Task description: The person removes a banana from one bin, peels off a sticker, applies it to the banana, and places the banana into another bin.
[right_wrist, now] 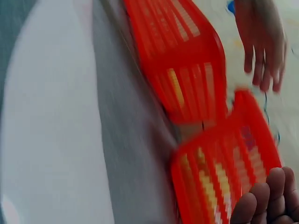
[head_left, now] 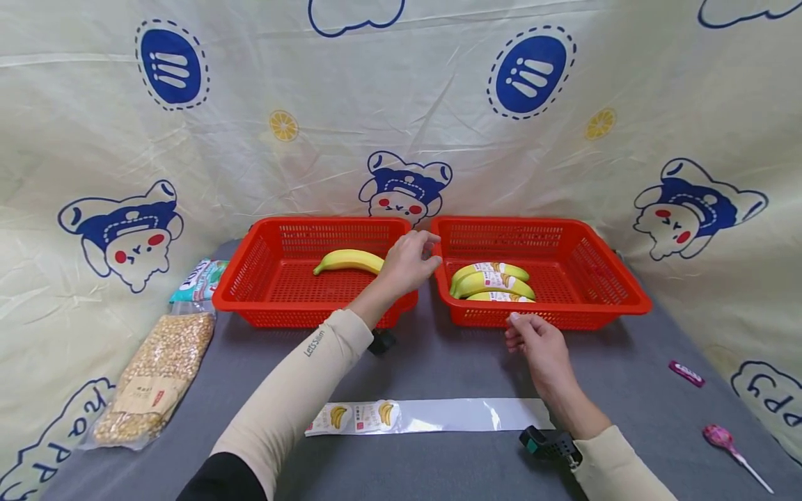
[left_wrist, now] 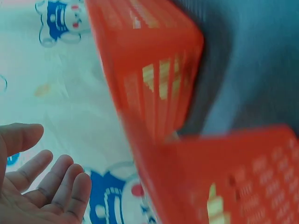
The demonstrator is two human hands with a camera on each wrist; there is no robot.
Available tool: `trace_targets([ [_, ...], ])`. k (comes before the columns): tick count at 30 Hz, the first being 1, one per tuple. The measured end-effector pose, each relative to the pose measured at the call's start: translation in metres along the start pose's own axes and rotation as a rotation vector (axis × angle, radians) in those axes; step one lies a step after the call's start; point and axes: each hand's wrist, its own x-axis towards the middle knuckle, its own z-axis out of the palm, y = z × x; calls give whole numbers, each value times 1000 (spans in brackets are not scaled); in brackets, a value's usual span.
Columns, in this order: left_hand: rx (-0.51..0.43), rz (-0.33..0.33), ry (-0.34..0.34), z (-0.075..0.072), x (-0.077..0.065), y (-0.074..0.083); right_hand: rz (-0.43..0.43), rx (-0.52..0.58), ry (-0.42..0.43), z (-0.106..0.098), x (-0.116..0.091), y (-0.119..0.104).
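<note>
My left hand [head_left: 410, 261] hovers over the right end of the left red basket [head_left: 313, 316]. In the left wrist view its fingers [left_wrist: 56, 186] are spread and hold nothing. A plain yellow banana [head_left: 347, 260] lies inside that basket, left of the hand. My right hand [head_left: 541, 348] is in front of the right red basket [head_left: 595, 316], fingers loosely bent and nothing between them. Three bananas [head_left: 495, 284] with white stickers lie at the left of the right basket. On the table below the hands stretches a sticker strip [head_left: 451, 416], with banana stickers at its left end.
Left of the baskets lie a bag of corn kernels [head_left: 159, 369] and a blue-pink packet [head_left: 199, 280]. At the right are a small purple wrapped sweet [head_left: 686, 374] and a lollipop [head_left: 720, 440]. A printed cloth [head_left: 326, 160] hangs behind the baskets.
</note>
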Motion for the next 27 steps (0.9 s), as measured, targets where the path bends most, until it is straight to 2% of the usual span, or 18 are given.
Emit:
trace_targets([
  [5,18,-56,41,-23,12,-21,-119,-128,-72,31,-17,-9],
  [9,34,-104,96,-39,20,-39,-223,-152,-147,55,-23,-14],
  [13,49,-134,144,-55,27,-57,-292,-168,-191,79,-21,-18],
  [20,98,-162,261,-80,40,-80,-305,-229,-230,114,-16,-25],
  [27,145,-199,328,-95,41,-101,-289,-273,-185,135,-5,-31],
])
